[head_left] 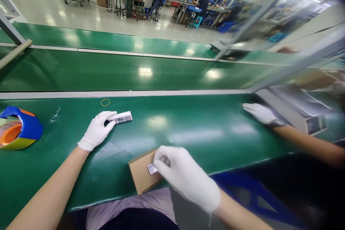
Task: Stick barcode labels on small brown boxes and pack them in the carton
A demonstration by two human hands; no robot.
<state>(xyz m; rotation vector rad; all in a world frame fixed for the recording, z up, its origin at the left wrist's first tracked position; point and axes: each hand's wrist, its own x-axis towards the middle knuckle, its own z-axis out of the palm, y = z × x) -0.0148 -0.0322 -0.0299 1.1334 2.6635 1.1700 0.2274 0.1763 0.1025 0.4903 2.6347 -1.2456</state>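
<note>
My left hand (97,131), in a white glove, grips one end of a small white strip of barcode labels (124,117) just above the green bench. In front of me a small brown cardboard box (140,178) lies near the bench's front edge. My gloved right hand (185,176) is over its right side, thumb and fingers pinched at the edge of a small white printed label (151,168). That label lies against the box's top face; whether it is fully stuck down I cannot tell. The fingers hide part of the box.
Rolls of tape in a blue and yellow ring (31,133) stand at the left. A yellow rubber band (105,102) lies near the white divider (134,93). At the right, a co-worker's gloved hand (260,112) rests beside a blurred grey device (293,107).
</note>
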